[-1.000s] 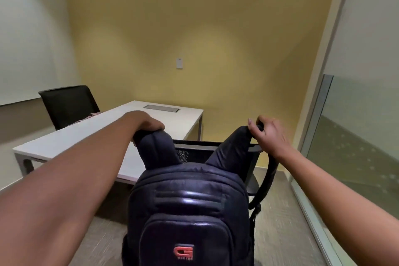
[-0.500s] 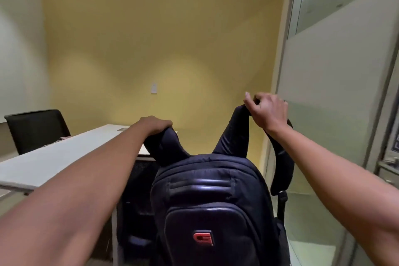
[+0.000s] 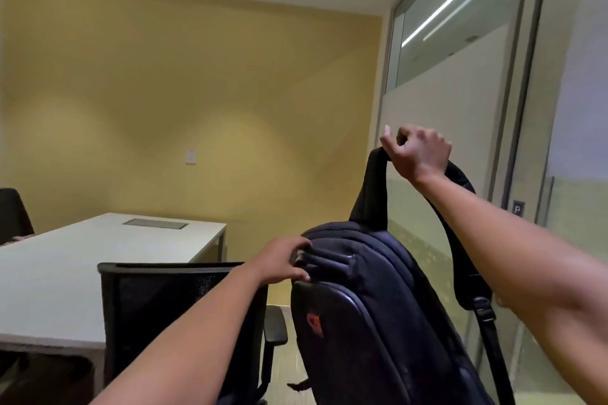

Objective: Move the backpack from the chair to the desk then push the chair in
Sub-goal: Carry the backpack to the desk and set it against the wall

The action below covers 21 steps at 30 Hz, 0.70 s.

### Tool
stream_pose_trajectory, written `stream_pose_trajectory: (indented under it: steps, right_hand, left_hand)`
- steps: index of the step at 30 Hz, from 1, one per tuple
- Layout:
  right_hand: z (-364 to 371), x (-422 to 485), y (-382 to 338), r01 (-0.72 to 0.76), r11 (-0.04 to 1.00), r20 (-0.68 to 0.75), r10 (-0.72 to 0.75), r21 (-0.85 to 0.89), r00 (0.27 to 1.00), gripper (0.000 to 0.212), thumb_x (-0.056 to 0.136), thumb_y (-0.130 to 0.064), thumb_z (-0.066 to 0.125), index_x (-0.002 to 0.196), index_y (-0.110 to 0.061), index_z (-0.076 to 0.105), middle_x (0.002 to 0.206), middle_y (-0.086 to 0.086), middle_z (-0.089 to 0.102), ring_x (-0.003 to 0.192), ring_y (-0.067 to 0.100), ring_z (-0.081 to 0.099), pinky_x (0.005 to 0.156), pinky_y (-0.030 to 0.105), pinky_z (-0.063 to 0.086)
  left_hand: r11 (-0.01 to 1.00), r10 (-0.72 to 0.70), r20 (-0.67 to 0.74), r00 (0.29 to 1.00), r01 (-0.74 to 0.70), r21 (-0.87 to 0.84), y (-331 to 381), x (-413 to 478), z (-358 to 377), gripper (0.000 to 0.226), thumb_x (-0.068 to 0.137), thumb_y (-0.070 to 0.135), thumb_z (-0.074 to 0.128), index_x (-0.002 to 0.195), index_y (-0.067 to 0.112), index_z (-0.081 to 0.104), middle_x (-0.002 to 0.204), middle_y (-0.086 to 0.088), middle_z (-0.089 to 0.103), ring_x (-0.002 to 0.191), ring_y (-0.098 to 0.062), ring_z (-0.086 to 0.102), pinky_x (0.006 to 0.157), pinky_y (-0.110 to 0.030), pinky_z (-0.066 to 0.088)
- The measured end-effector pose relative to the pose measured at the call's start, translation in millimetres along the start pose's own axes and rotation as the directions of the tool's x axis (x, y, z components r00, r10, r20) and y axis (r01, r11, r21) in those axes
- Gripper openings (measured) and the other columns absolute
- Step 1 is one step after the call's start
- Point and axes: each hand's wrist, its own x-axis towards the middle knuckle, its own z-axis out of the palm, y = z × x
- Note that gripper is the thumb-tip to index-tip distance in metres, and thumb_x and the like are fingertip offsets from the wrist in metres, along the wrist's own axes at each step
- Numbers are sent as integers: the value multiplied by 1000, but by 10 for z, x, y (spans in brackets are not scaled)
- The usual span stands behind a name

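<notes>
In the head view, the backpack (image 3: 378, 316) is held in the air, tilted, to the right of the chair (image 3: 171, 316); its long axis runs roughly upright. The counter (image 3: 82, 260) lies to the left, beyond the chair. The right hand (image 3: 418, 154) is raised and clamped on a shoulder strap (image 3: 373, 187); the left hand (image 3: 283, 260), nearer the counter, is closed on the top handle (image 3: 325, 261).

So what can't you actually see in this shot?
Head view only:
- Chair seat: hidden behind its backrest and the left arm.
- Backpack bottom: cut off by the lower edge.
- Its red logo: turned away, unreadable.
- Second chair: cut by the left edge.
</notes>
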Motion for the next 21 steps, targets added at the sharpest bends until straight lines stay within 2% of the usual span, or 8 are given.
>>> stream_pose_trajectory:
  steps: [4, 8, 11, 13, 15, 17, 19, 21]
  right_hand:
    - [68, -25, 261, -53, 998, -17, 53, 20, 998, 63, 67, -63, 17, 55, -10, 49, 53, 6, 43, 54, 25, 42, 47, 22, 15]
    - [234, -8, 751, -136, 991, -46, 136, 3, 990, 63, 71, -63, 17, 53, -10, 46, 46, 1, 32, 51, 23, 38, 47, 23, 17]
    - [368, 11, 1085, -213, 977, -58, 214, 30, 975, 59, 70, -64, 15, 51, -13, 37, 46, 0, 29, 47, 19, 30, 47, 24, 17]
    - [466, 84, 1261, -268, 962, -81, 272, 60, 959, 58, 69, -64, 15, 52, -12, 37, 48, 2, 32, 48, 20, 31, 48, 25, 19]
    - [540, 194, 1414, -295, 950, -105, 306, 104, 946, 62, 70, -64, 16, 58, -10, 42, 53, 6, 39, 54, 24, 37, 50, 26, 21]
    - [602, 297, 1529, -283, 947, -91, 299, 151, 950, 61, 71, -64, 19, 62, -11, 46, 59, 7, 46, 62, 26, 44, 53, 28, 29]
    - [675, 365, 1592, -229, 967, -115, 242, 112, 963, 59, 73, -64, 27, 74, -13, 58, 73, 7, 57, 79, 29, 52, 71, 37, 40]
    - [788, 404, 1528, -97, 994, -174, 105, 55, 979, 55, 75, -61, 38, 87, -15, 66, 87, 4, 63, 96, 28, 53, 84, 43, 37]
  left_hand:
    - [997, 82, -68, 994, -83, -3, -2, 267, 197, 40, 91, 8, 55, 131, 10, 50, 132, -8, 54, 122, -22, 48, 101, -27, 33]
    - [967, 249, -130, 960, -254, -22, 44, 780, 338, 31, 95, 12, 49, 125, 4, 54, 126, -12, 58, 116, -23, 51, 93, -25, 34]
    - [937, 348, -185, 919, -345, 50, 166, 1260, 397, 32, 97, 24, 45, 116, 3, 58, 116, -15, 62, 107, -27, 54, 87, -28, 36]
    - [911, 412, -256, 875, -401, 94, 215, 1565, 395, 51, 92, 43, 37, 112, 2, 60, 109, -19, 63, 102, -28, 55, 82, -26, 33]
    - [883, 466, -333, 820, -455, 115, 241, 1839, 335, 68, 83, 52, 26, 108, 0, 61, 104, -21, 62, 98, -29, 54, 80, -26, 32]
    - [855, 517, -378, 768, -479, 198, 229, 2110, 239, 63, 86, 49, 33, 109, -2, 61, 104, -22, 61, 100, -30, 54, 82, -26, 32]
    - [831, 557, -404, 726, -476, 288, 189, 2382, 143, 47, 92, 38, 44, 111, -1, 60, 105, -21, 61, 100, -31, 54, 83, -29, 36]
    - [775, 628, -397, 669, -493, 396, 177, 2597, 72, 44, 90, 38, 42, 99, 1, 65, 91, -16, 65, 86, -30, 60, 75, -31, 43]
